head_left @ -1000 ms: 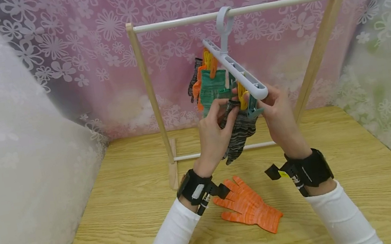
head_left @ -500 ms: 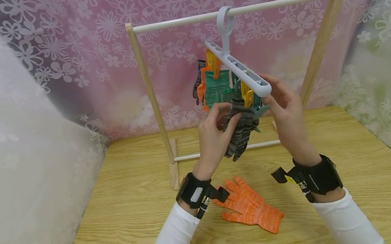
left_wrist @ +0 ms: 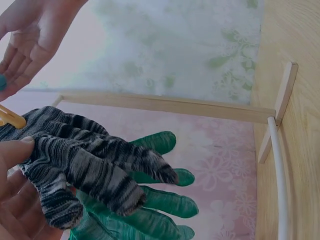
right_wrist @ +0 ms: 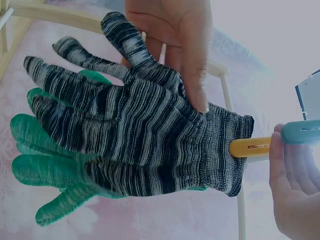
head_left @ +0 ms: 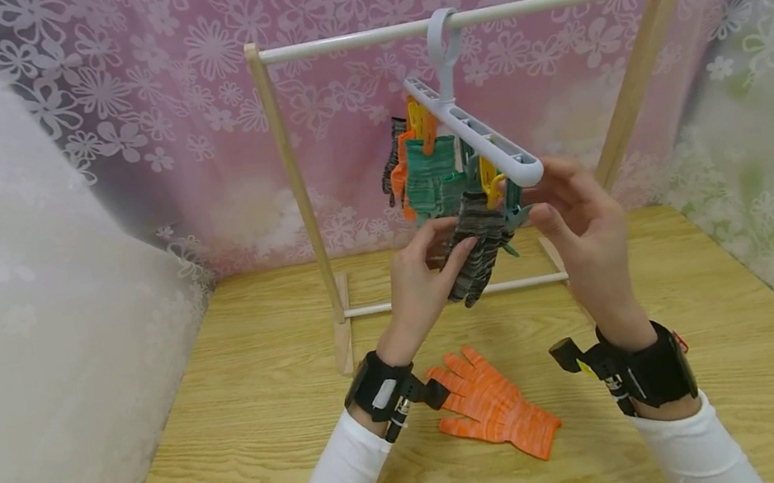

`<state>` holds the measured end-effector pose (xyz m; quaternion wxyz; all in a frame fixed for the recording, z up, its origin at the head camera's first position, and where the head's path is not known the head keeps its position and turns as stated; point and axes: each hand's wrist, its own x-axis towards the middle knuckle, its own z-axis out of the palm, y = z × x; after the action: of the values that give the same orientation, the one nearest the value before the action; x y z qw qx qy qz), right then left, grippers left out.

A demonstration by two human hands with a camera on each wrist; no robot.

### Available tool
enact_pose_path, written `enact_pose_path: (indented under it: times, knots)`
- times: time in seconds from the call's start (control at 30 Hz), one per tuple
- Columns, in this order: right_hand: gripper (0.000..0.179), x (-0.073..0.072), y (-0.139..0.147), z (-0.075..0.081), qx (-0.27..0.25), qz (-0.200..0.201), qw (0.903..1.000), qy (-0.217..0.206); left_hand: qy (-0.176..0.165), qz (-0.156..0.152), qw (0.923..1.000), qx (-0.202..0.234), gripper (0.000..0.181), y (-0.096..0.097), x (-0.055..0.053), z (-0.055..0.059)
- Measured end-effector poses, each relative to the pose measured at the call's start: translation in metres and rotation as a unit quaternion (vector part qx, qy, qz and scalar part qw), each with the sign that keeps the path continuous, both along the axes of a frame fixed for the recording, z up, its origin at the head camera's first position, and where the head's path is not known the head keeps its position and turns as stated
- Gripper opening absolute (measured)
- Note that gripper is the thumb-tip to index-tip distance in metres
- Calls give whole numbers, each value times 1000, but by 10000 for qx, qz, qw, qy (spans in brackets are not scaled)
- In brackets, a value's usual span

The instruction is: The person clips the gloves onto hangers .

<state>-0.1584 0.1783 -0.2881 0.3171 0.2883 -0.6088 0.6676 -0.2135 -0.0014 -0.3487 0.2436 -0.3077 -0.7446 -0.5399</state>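
A black-and-grey striped knit glove [right_wrist: 150, 130] hangs fingers down below the near end of the pale grey clip hanger [head_left: 484, 139]. A yellow clip [right_wrist: 250, 147] grips its cuff. My left hand [head_left: 422, 278] holds the glove's side, thumb on the front and fingers behind. My right hand [head_left: 589, 236] is loosely spread at the hanger's near end, its thumb tip right at the handle of a teal clip [head_left: 515, 205]. In the right wrist view that teal clip overlaps the fingers. Behind the striped glove hangs a green glove [right_wrist: 47, 170].
Farther along the hanger hang another green glove [head_left: 431, 172], an orange glove [head_left: 405, 180] and a dark striped glove [head_left: 396, 161]. A wooden-legged rack with a white rod [head_left: 547, 3] carries the hanger. An orange glove [head_left: 498, 408] lies flat on the wooden table [head_left: 240, 464].
My right hand has drawn right and a little down from the clips, its fingers loosening. The hanger's near end has swung right. My left hand keeps hold of the striped glove, now turned more broadside.
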Motion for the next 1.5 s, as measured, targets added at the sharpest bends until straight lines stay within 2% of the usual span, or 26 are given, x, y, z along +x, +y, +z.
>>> enact_pose_path:
  times: [0.13,0.33,0.53,0.67,0.73,0.87,1.03,1.17,1.23,1.33,1.4,1.5]
  knots:
    - [41,2,-1,3,22,309,9995,-95,-245,-19,9993,-282,32,-5,1,-5]
    - [42,3,-2,5,-95,537,9985,-101,-485,38,9959,-765,32,-15,3,-17]
    - [43,4,-2,6,-208,714,9970,-210,-741,-57,9897,-1220,34,-28,6,-35]
    - [45,5,-1,7,-262,573,9977,-268,-1016,-257,9822,-1558,27,-32,10,-50]
    - [47,5,0,7,-276,453,9981,-305,-1042,-377,9789,-1717,22,-32,12,-58]
    - [50,5,-1,7,-269,135,9987,-415,-1017,-834,9715,-1970,20,-27,19,-70]
    - [49,4,0,5,-277,83,9985,-461,-947,-1325,9566,-2416,19,-16,32,-77]
    - [50,5,-1,6,-289,113,9985,-443,-611,-1471,9430,-2922,15,-3,42,-80]
    - [48,6,-1,7,-329,289,9983,-391,-433,-1548,9351,-3160,16,3,46,-83]
    - [46,7,-2,8,-386,612,9969,-321,-341,-1715,9168,-3590,18,11,52,-87]
    - [44,7,-2,8,-434,790,9954,-313,-419,-1845,9042,-3829,20,15,55,-91]
    - [43,8,-1,8,-437,822,9950,-362,-482,-1967,8842,-4210,21,21,60,-98]
